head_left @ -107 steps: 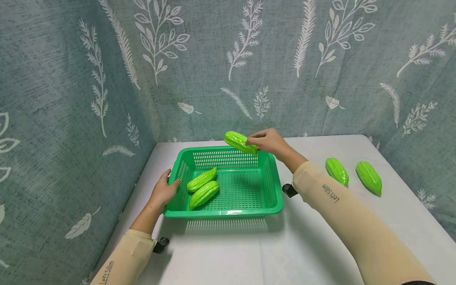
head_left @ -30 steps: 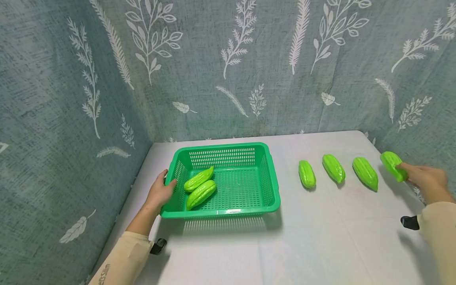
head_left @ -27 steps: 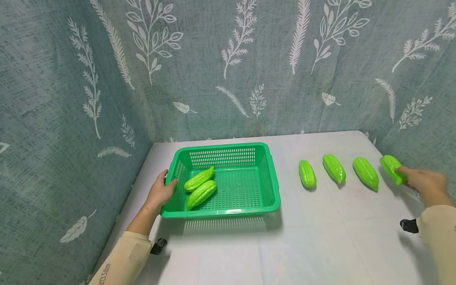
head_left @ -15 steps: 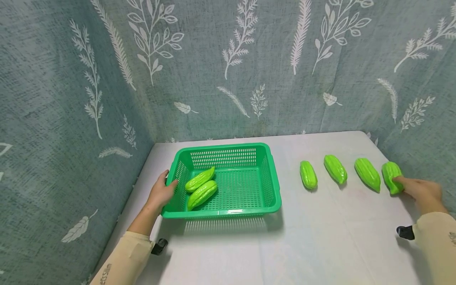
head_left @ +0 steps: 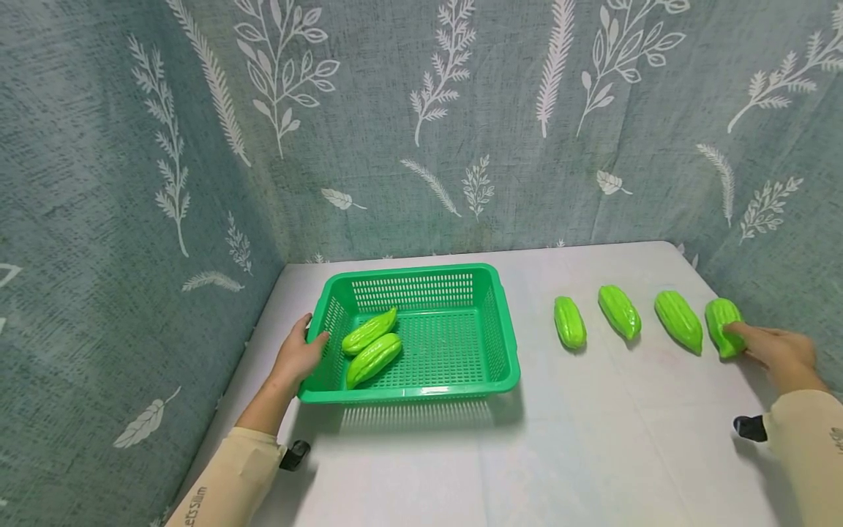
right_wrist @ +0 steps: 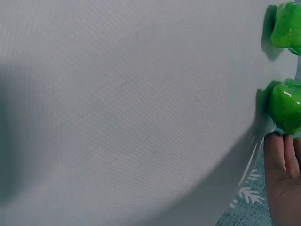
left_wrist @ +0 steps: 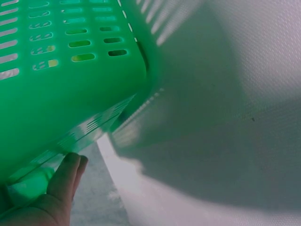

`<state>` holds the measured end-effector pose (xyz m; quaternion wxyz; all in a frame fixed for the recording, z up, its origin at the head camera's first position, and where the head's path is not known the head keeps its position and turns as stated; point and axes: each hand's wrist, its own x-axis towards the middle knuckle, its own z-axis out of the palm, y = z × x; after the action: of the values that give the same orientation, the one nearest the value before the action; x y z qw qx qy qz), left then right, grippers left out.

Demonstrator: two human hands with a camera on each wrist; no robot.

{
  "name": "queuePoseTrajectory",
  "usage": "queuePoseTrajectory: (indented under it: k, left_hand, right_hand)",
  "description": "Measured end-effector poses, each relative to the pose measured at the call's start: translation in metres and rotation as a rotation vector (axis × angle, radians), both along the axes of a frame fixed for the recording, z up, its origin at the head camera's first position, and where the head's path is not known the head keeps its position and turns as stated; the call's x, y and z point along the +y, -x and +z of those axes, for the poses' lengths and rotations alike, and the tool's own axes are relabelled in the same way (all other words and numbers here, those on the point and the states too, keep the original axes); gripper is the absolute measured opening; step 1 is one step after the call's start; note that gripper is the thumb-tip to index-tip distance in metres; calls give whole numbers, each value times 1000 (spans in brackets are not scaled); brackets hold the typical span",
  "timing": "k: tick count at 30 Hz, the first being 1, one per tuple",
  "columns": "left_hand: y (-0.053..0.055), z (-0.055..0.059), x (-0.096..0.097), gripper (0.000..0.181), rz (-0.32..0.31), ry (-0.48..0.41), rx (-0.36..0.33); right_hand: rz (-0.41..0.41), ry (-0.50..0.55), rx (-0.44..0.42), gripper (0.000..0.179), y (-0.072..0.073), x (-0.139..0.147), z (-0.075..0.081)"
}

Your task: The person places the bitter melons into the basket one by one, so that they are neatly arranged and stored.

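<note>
A green plastic basket point(head_left: 497, 388) stands on the white table, two bright green bitter melons point(head_left: 372, 359) lying side by side in its left part. My left hand point(head_left: 296, 359) holds the basket's left rim, thumb over the edge and fingers outside; the left wrist view shows fingertips against the basket wall point(left_wrist: 70, 108). At the table's right edge, my right hand point(head_left: 780, 355) holds the near end of a bitter melon point(head_left: 721, 316) that rests on the table. The right wrist view shows that hand's fingers point(right_wrist: 277, 157) beside the melon; its thumb is out of sight there.
Left of the held melon, three more bitter melons lie in a row: a near-right one point(head_left: 678, 320), a middle one point(head_left: 619, 311) and a left one point(head_left: 569, 322). Patterned grey-green cloth point(head_left: 369, 110) hangs behind and at both sides of the white table point(head_left: 560, 454).
Earlier, my right hand held a melon above the basket; that hand then carried another to the table's right edge and lowered it onto the surface. The left hand has stayed at the basket.
</note>
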<state>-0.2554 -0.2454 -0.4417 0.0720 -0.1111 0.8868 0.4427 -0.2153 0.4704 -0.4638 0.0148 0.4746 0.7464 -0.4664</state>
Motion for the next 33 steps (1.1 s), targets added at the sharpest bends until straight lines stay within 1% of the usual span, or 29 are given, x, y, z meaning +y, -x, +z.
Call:
queuePoseTrajectory:
  k: [4,9,12,16,19,21,24,26,30,33]
  left_hand:
    - [0,-1,-1,69,6,-2,-5]
    - [0,-1,-2,69,4,-12,-11]
    - [0,-1,-2,69,1,-16,-12]
    - [1,-1,-2,69,-1,-24,-14]
    - [2,-1,-3,69,2,-28,-16]
    - [2,-1,-3,69,6,-27,-14]
    - [1,-2,-4,69,12,-23,-13]
    - [1,-2,-4,69,14,-18,-14]
    - [1,-2,-4,69,11,-11,-13]
    - [2,-2,-3,69,8,-16,-4]
  right_hand:
    - [-11,-17,-9,75,-1,-2,5]
    - [5,-58,8,87,-4,-6,11]
    - [5,-58,41,88,-6,-7,17]
    - [-52,-30,122,86,-3,-12,35]
    - [-56,-25,176,86,5,-24,54]
    - [-28,-29,204,89,12,-34,67]
    - [50,-30,229,95,21,-48,83]
    - [98,-3,253,98,27,-56,91]
    - [167,74,282,102,39,-75,104]
    - [249,93,288,103,50,-95,113]
